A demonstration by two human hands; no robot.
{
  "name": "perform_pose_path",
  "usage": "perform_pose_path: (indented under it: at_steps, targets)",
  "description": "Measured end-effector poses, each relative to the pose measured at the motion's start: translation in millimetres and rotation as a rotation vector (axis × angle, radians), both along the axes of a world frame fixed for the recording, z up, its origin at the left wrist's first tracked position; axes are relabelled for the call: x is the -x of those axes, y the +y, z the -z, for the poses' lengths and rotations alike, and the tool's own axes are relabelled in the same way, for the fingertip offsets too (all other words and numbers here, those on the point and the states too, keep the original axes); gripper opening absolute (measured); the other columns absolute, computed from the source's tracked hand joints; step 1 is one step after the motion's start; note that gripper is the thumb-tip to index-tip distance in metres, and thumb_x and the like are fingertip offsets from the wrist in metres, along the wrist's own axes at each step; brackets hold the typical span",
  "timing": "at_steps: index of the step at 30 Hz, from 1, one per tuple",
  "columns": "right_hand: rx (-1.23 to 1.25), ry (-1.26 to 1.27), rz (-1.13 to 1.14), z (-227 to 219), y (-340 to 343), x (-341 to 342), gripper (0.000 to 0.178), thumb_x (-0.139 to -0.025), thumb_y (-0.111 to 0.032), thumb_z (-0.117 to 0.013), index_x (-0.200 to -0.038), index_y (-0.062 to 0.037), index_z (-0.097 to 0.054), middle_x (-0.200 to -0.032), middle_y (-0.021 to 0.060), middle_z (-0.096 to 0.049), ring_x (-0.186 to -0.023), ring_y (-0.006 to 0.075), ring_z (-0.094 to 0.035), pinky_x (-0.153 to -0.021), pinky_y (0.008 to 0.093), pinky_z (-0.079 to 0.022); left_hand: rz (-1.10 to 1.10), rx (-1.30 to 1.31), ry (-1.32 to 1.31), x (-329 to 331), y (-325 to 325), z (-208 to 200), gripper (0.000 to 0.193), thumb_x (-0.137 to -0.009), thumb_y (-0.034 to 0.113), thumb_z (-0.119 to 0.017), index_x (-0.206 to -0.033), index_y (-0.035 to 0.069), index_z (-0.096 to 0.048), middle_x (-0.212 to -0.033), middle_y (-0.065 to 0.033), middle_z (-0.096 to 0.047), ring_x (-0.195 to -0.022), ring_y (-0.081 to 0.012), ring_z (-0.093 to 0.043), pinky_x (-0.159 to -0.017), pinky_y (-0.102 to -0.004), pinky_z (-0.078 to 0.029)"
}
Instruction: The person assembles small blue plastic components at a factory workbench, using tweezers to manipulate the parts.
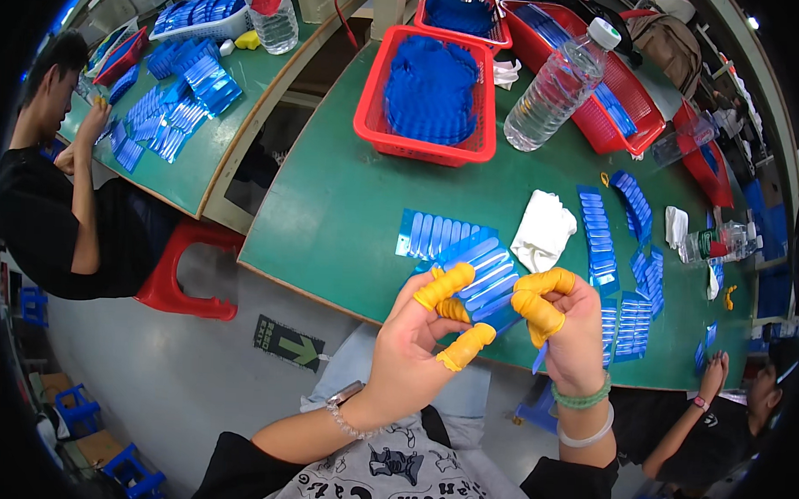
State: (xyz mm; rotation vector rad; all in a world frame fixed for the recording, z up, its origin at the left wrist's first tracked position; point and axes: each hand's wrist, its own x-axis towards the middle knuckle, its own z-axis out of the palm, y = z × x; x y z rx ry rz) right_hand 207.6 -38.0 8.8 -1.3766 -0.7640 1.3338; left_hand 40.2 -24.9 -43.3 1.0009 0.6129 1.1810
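Observation:
Just above the table's near edge, my left hand [409,347] is closed on a blue plastic sheet [485,272] with long, glossy raised strips. Yellow rubber finger cots cover its thumb and fingers. My right hand [574,330], with yellow cots on thumb and forefinger, pinches at the sheet's right edge. A narrow blue strip [540,358] sticks out below that pinch; what exactly lies between the fingertips is hidden. Another blue sheet of strips [426,233] lies flat on the table behind my left hand. A crumpled white cloth [544,230] rests just beyond my hands.
Red baskets [365,116] holding blue pieces stand at the back of the green table [313,194], beside a water bottle [550,92]. More blue sheets [599,239] lie to the right. Co-workers sit at left [76,185] and right [701,427]. A red stool [188,268] stands left.

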Motion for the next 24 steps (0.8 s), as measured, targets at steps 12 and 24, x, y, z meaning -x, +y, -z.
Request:
perform_pose_path:
  at_steps: [12, 24]
  targets:
    - [-0.386, -0.703, -0.104, -6.2, -3.8, 9.4, 0.038, -0.077, 0.002, -0.069, -0.113, 0.0015, -0.06, -0.109, 0.0107, -0.064, -0.054, -0.0004, -0.039, -0.047, 0.0144, -0.031, -0.09, 0.061, -0.168, 7.1, 3.3, -1.5, 0.043, -0.081, -0.014, -0.059, -0.121, -0.006, -0.048, -0.117, -0.0068, -0.044, -0.103, -0.0167, -0.055, -0.089, -0.0293, -0.048]
    - [-0.005, -0.266, -0.185, -15.3, 16.0, 34.5, 0.063, -0.073, 0.009, -0.069, -0.131, -0.0017, -0.046, -0.081, 0.0001, -0.063, -0.059, -0.0012, -0.042, -0.05, 0.0138, -0.03, -0.145, -0.005, -0.094, 17.7, -1.3, 14.6, 0.042, -0.083, -0.006, -0.061, -0.124, -0.002, -0.05, -0.114, -0.0065, -0.044, -0.091, -0.0125, -0.053, -0.078, -0.0248, -0.049]
